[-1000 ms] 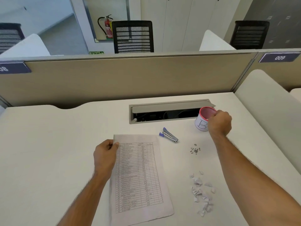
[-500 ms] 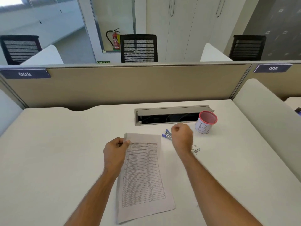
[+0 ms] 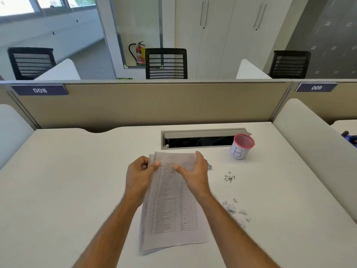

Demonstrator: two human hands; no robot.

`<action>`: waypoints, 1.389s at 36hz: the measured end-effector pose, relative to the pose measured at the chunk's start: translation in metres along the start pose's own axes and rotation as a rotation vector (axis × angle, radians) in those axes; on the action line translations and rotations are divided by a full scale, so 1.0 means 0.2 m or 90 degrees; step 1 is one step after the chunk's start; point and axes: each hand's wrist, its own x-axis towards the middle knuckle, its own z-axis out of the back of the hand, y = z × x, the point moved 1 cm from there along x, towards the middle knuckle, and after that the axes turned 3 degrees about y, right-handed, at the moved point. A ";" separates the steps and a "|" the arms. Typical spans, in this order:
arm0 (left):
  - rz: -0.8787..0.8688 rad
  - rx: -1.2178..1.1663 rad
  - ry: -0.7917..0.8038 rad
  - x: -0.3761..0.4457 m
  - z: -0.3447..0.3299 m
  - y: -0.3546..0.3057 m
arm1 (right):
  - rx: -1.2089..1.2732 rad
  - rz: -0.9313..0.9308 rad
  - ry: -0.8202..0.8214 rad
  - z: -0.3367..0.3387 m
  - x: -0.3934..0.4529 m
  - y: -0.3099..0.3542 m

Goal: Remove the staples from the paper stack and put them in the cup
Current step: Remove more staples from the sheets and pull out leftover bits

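A paper stack (image 3: 170, 209) with a printed table lies in the middle of the white desk (image 3: 77, 190). My left hand (image 3: 139, 175) pinches its top left corner, where the sheets fan apart. My right hand (image 3: 193, 173) rests over the top right part of the stack with fingers spread, holding nothing. A white cup (image 3: 241, 147) with a red rim and a handwritten "B" stands at the back right. A small heap of loose staples (image 3: 229, 177) lies on the desk between the cup and the paper. The staple remover (image 3: 209, 166) is mostly hidden behind my right hand.
Torn paper scraps (image 3: 236, 211) lie right of the stack. An open grey cable tray (image 3: 201, 139) is set into the desk behind the paper. A beige partition (image 3: 146, 103) closes the back and a padded divider (image 3: 313, 144) the right side.
My right hand left the cup, swept left past the staple remover and now lies open on the stack's top. My left hand kept its hold on the corner, which is now lifted.
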 end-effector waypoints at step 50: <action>-0.041 -0.102 -0.040 -0.03 0.02 0.05 | 0.034 0.048 0.101 0.19 -0.02 0.05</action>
